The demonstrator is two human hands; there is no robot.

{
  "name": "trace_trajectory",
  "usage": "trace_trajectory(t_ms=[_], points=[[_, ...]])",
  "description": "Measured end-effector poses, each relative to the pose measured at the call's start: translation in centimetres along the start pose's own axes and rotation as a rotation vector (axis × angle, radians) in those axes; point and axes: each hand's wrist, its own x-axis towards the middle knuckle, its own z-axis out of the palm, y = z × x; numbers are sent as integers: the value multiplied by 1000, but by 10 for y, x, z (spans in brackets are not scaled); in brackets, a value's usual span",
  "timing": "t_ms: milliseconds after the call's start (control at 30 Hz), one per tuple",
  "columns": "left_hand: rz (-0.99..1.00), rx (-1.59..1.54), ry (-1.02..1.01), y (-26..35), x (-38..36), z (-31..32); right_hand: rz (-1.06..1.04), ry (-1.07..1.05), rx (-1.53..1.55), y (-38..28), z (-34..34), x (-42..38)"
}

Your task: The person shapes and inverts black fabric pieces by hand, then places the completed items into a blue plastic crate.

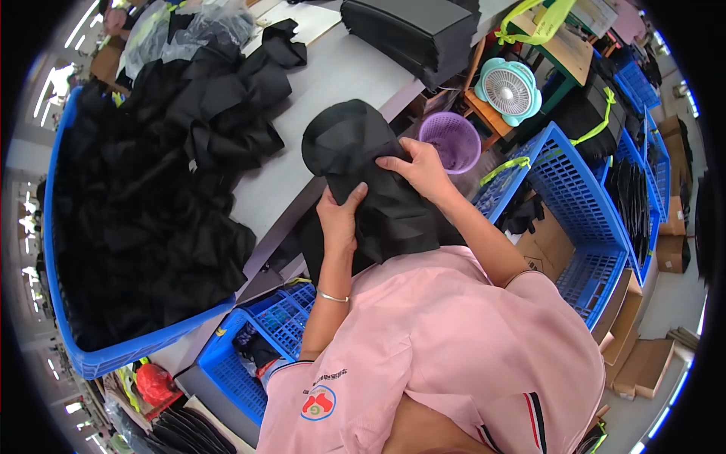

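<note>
Over my lap and the table's edge I hold a black fabric piece [389, 216] with a wide, rounded far end. My left hand [340, 218] is closed on its left side, thumb on top. Higher up on the right, my right hand [420, 171] pinches the same piece, its thumb and finger pressed on the cloth. The fingers beneath the fabric are hidden. Left of my hands, a large heap of black fabric pieces [144, 212] fills a blue crate [144, 349] and spills onto the grey table [302, 113].
A stack of black sheets [412, 34] stands at the table's far end. On the right are a purple basket [451, 140], a turquoise fan [510, 91] on a wooden stool and a blue crate [578, 204]. Another blue crate [234, 371] sits below the table at left.
</note>
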Motion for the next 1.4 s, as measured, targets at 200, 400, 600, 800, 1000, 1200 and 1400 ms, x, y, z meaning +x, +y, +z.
trace_trajectory(t_ms=[200,400,600,800,1000,1200,1400], points=[[-76,-98,-289,35,32,-21,180,-224,637,-2,4,27],[-51,24,-159,43,68,-25,139,-197,569,-18,20,58],[612,778,65,35,107,-42,-103,279,-494,20,62,116],[655,1083,-579,26,147,-62,-171,326,-471,19,63,112],[755,1442,-612,31,159,-65,-93,457,-164,53,12,58],[786,1523,-512,15,136,-38,343,-222,416,76,11,-10],[704,1641,-575,-10,97,-5,271,99,915,97,38,-25]])
